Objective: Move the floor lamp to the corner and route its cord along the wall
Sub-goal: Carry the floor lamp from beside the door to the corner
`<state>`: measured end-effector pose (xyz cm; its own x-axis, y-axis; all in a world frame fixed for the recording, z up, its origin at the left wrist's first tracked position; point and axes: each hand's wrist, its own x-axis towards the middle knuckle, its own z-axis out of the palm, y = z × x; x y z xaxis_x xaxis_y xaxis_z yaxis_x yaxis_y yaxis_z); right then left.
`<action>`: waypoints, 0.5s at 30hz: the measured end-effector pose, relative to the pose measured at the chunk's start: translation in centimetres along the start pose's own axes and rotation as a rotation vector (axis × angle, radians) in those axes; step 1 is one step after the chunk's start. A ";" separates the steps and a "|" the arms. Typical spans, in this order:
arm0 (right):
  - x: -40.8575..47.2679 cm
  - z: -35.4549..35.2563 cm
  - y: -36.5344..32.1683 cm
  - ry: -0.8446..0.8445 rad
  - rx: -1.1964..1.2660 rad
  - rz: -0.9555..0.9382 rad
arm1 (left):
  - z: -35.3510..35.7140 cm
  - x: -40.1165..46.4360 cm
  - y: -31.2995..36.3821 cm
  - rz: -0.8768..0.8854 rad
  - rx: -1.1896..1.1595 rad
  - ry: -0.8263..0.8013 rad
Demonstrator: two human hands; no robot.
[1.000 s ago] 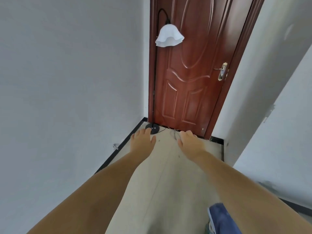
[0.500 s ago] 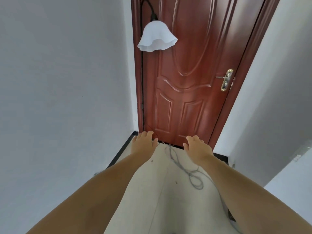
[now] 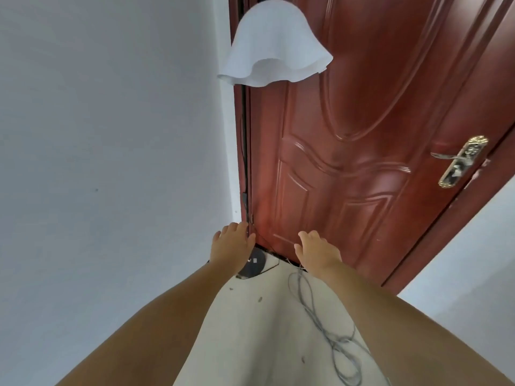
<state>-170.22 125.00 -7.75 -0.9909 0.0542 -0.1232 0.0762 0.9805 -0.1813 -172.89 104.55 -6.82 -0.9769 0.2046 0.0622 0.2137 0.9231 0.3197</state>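
The floor lamp stands in the corner by the door frame: white ruffled shade (image 3: 274, 48) at the top, thin black pole (image 3: 244, 140) running down, round black base (image 3: 253, 264) on the floor. Its grey cord (image 3: 320, 321) lies in loose loops on the beige floor, trailing toward the lower right. My left hand (image 3: 232, 245) reaches out with fingers spread, close to the bottom of the pole and over the base. My right hand (image 3: 317, 252) is stretched out open near the door's bottom edge, just above the cord's far end. Neither hand holds anything.
A red-brown panelled door (image 3: 362, 135) with a brass handle (image 3: 459, 165) fills the far side. A grey wall (image 3: 111, 162) runs along the left with a dark skirting line. Another pale wall (image 3: 473, 260) stands at the right.
The view has moved closer to the door and lamp; the shade now looms large at the top. Both hands have stayed stretched forward and open, now nearer the lamp's base and the door.
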 end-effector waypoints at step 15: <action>26.3 7.8 5.3 -0.082 0.296 0.217 | 10.0 26.6 -2.0 -0.112 0.025 -0.328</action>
<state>-194.98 130.16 -19.60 -0.9369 0.2279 -0.2649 0.3242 0.8498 -0.4155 -199.23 111.41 -15.30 -0.9405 0.1920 -0.2805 0.1099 0.9526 0.2836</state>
